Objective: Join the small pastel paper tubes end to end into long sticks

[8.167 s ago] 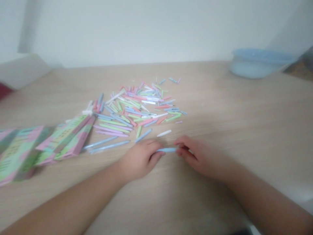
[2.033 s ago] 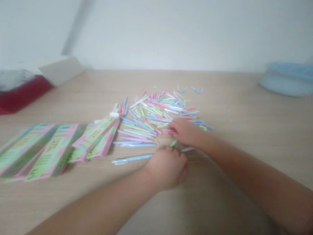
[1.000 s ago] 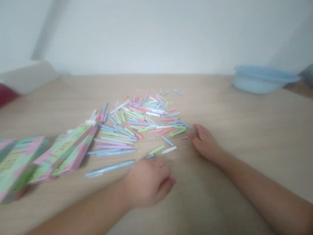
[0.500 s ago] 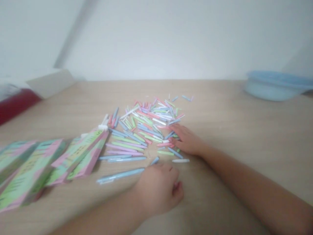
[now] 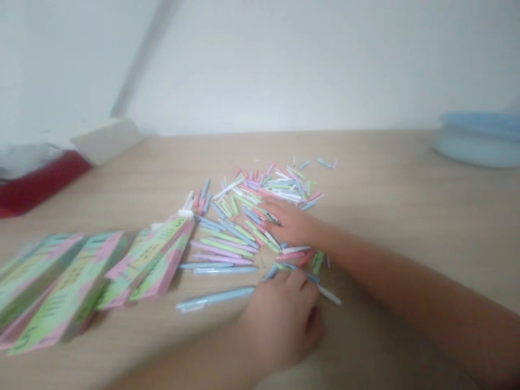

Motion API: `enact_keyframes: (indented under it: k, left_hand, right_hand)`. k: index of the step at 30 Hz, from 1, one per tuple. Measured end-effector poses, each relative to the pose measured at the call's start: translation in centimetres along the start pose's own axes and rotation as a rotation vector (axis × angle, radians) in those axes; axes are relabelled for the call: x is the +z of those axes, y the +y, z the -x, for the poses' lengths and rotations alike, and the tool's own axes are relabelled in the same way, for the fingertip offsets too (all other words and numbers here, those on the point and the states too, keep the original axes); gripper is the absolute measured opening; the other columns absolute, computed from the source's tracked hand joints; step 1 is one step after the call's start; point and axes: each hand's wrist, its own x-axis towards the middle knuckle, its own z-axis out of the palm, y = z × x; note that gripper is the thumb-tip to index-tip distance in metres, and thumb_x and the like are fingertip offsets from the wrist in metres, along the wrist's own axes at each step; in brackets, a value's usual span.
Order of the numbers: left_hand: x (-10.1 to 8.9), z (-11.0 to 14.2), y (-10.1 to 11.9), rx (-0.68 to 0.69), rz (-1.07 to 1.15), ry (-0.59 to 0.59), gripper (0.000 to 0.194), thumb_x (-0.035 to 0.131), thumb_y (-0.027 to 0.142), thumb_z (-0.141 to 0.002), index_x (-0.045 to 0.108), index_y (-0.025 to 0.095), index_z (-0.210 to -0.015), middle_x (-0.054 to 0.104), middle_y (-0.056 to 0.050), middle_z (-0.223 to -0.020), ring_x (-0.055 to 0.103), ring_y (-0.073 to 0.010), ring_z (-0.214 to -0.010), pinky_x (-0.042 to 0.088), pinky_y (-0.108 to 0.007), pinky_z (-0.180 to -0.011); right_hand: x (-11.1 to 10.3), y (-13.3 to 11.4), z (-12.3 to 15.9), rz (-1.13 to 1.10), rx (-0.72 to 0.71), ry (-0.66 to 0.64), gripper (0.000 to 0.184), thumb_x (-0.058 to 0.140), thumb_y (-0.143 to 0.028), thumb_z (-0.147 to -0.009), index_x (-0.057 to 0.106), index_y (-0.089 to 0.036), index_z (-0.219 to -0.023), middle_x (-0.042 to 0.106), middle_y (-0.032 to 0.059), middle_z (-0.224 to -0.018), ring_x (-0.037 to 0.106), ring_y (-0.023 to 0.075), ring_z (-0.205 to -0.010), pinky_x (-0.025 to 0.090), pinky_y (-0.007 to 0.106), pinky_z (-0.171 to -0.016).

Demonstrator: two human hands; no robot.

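My left hand [image 5: 284, 317] is curled over the tabletop, knuckles up. Whatever may be in its fingers is hidden. Just to its left lies a light blue pen [image 5: 215, 298], and small coloured pen parts [image 5: 317, 265] lie at its far side. Farther off, my right hand [image 5: 294, 222] rests over a pile of pastel pen parts [image 5: 284, 187] in blue, green, pink, purple and white. Its fingers are stretched out and apart, touching the pile. A row of pens [image 5: 225, 246] in green, purple and blue lies left of it.
Several long green-and-pink printed boxes [image 5: 71, 292] lie slanted on the left of the wooden table [image 5: 390, 206]. Behind them are a red object [image 5: 49, 179] and a cream box [image 5: 108, 142]. A blue basin [image 5: 479, 141] stands far right, before a white wall.
My right hand has moved left across the pile, and some pen parts now lie nearer my left hand. The left hand stays curled. The whole view has shifted slightly.
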Motion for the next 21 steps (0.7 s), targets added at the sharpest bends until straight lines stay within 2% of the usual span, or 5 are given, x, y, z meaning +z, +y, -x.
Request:
enact_keyframes:
  k: [5, 10, 14, 18, 21]
  left_hand:
    - [0.0, -0.1, 0.0, 0.029, -0.012, -0.012, 0.017, 0.06, 0.038, -0.094, 0.065, 0.022, -0.101, 0.069, -0.007, -0.11, 0.068, -0.0293, -0.104, 0.063, -0.045, -0.085]
    - [0.2, -0.4, 0.0, 0.043, -0.043, 0.013, 0.021, 0.06, 0.039, -0.094, 0.067, 0.021, -0.1, 0.069, -0.008, -0.106, 0.069, -0.0302, -0.096, 0.065, -0.046, -0.076]
    - [0.3, -0.5, 0.1, 0.053, -0.032, 0.042, 0.024, 0.058, 0.041, -0.094, 0.068, 0.02, -0.1, 0.07, -0.009, -0.108, 0.07, -0.0309, -0.094, 0.065, -0.047, -0.074]
    - [0.2, -0.6, 0.1, 0.064, -0.035, 0.046, 0.027, 0.058, 0.043, -0.095, 0.069, 0.019, -0.102, 0.071, -0.011, -0.111, 0.071, -0.0324, -0.093, 0.065, -0.048, -0.072]
    - [0.1, -0.5, 0.1, 0.081, -0.041, 0.043, 0.028, 0.056, 0.042, -0.096, 0.07, 0.019, -0.102, 0.071, -0.011, -0.107, 0.071, -0.0324, -0.092, 0.064, -0.047, -0.07]
  right_hand:
    - [1.8, 0.0, -4.9, 0.025, -0.083, -0.094, 0.053, 0.05, -0.045, -0.108, 0.058, -0.017, -0.153, 0.054, 0.0156, -0.161, 0.046, 0.0304, -0.153, 0.031, 0.052, -0.128]
    - [1.1, 2.3, -3.1, 0.055, -0.127, -0.122, 0.051, 0.047, -0.042, -0.109, 0.061, -0.016, -0.151, 0.055, 0.0153, -0.161, 0.045, 0.0283, -0.153, 0.027, 0.048, -0.13]
    - [-0.4, 3.9, -1.6, 0.078, -0.1, -0.095, 0.047, 0.047, -0.039, -0.108, 0.065, -0.016, -0.146, 0.059, 0.0165, -0.157, 0.05, 0.0292, -0.149, 0.032, 0.051, -0.128]
    - [-0.6, 2.6, -3.9, 0.086, -0.126, -0.046, 0.044, 0.048, -0.034, -0.108, 0.067, -0.014, -0.141, 0.06, 0.02, -0.153, 0.051, 0.0316, -0.146, 0.036, 0.054, -0.123]
    - [0.3, 0.0, -7.0, 0.071, -0.242, -0.118, 0.035, 0.051, -0.032, -0.107, 0.073, -0.019, -0.131, 0.074, 0.012, -0.131, 0.066, 0.0235, -0.124, 0.047, 0.038, -0.109]
